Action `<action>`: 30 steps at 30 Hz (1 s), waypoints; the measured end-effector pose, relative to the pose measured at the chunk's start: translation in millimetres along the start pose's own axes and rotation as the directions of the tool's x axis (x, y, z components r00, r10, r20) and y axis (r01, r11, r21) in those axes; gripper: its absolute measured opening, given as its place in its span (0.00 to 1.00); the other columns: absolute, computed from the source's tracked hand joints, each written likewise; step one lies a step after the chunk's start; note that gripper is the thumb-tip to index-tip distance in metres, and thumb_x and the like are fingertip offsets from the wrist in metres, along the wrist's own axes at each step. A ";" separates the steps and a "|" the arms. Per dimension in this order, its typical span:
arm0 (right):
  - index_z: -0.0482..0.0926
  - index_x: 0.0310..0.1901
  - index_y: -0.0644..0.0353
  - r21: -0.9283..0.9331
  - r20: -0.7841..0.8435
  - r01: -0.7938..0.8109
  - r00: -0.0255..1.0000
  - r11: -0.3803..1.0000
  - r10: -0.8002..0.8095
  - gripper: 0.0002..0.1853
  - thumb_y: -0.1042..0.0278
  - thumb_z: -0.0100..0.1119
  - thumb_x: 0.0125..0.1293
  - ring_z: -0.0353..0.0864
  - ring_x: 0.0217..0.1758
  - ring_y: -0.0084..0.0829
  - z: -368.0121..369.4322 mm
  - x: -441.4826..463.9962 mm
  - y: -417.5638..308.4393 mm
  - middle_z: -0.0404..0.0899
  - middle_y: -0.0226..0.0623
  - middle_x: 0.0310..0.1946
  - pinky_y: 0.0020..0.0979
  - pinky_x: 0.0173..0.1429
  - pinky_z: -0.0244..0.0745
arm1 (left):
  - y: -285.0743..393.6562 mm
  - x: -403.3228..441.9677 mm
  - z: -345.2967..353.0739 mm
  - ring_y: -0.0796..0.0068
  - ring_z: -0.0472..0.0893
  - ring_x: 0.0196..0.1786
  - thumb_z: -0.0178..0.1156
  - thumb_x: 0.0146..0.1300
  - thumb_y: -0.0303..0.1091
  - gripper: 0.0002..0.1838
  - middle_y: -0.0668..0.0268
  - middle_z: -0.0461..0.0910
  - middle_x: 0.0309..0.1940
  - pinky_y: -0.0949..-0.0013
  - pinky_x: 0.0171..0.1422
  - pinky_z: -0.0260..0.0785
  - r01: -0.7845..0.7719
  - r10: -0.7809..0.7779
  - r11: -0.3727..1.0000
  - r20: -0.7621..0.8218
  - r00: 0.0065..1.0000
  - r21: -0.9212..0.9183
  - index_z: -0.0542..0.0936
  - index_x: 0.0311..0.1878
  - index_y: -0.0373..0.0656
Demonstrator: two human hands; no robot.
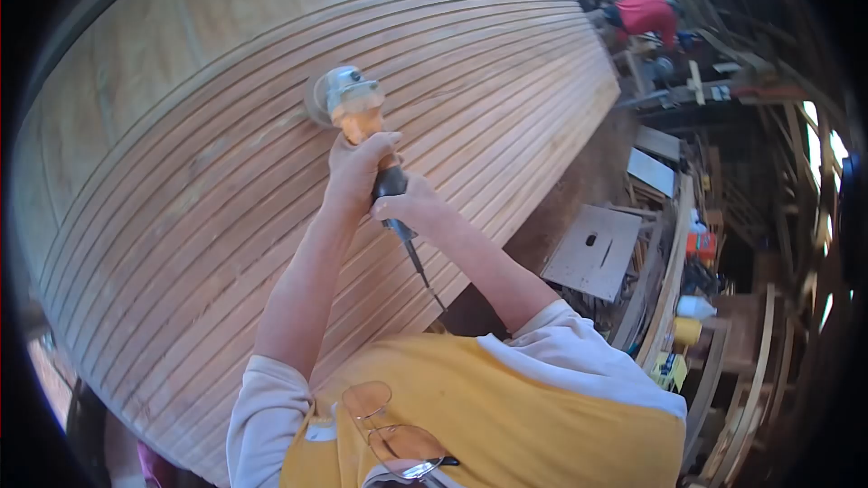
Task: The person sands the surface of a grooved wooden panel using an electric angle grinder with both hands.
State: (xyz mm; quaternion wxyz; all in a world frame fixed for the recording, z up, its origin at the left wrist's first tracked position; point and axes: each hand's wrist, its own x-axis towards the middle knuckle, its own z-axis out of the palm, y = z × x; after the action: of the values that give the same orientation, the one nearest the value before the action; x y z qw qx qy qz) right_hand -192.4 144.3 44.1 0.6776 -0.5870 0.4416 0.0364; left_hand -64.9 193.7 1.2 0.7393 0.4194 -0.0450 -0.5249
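Note:
An angle grinder [357, 108] with an orange body and a silver head rests its round disc on a large panel of grooved wooden strips [226, 217]. My left hand [357, 167] is wrapped round the orange body just behind the head. Lower down, my right hand [407, 203] grips the dark rear handle. A cord [420, 267] runs from the handle down towards my body. The disc looks blurred, and part of it is hidden by the head.
Smooth pale wood [163, 36] borders the strips at the upper left. Right of the panel are a board with a slot [592, 251], long planks [669, 280], a white bottle [696, 307] and a yellow container [687, 333]. A person in red [646, 14] bends at the upper right.

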 end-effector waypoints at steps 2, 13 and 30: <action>0.83 0.42 0.61 0.039 0.015 0.040 0.999 0.998 -0.040 0.16 0.70 0.72 0.49 0.83 0.37 0.24 -7.5 3.5 2.0 0.83 0.31 0.33 0.30 0.41 0.80 | -4.9 4.7 5.1 0.79 0.80 0.30 0.72 0.62 0.36 0.13 0.73 0.77 0.31 0.70 0.35 0.75 -0.015 0.015 1.000 0.006 1.000 -0.026 0.79 0.46 0.46; 0.79 0.51 0.65 -0.004 0.139 0.213 0.968 0.977 -0.210 0.28 0.66 0.73 0.46 0.85 0.42 0.29 71.3 -2.2 30.7 0.85 0.36 0.37 0.33 0.49 0.82 | 13.0 -73.1 -58.8 0.71 0.85 0.34 0.66 0.63 0.30 0.13 0.64 0.82 0.33 0.69 0.37 0.79 -0.137 0.111 0.989 -0.318 0.942 -0.062 0.78 0.48 0.38; 0.83 0.41 0.60 -0.110 0.189 0.084 0.980 0.990 -0.062 0.16 0.62 0.71 0.53 0.81 0.30 0.24 15.4 25.9 -10.7 0.81 0.30 0.28 0.27 0.34 0.76 | 8.6 2.3 -24.9 0.80 0.77 0.28 0.75 0.56 0.31 0.14 0.73 0.77 0.28 0.71 0.32 0.72 -0.144 0.137 0.989 -0.152 0.979 -0.032 0.80 0.41 0.47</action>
State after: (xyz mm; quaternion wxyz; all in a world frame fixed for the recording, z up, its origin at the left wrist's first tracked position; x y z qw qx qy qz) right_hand -162.0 141.5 34.4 0.6810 -0.6356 0.3519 0.0920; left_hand -44.9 206.9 -10.0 0.7846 0.4376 -0.0078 -0.4392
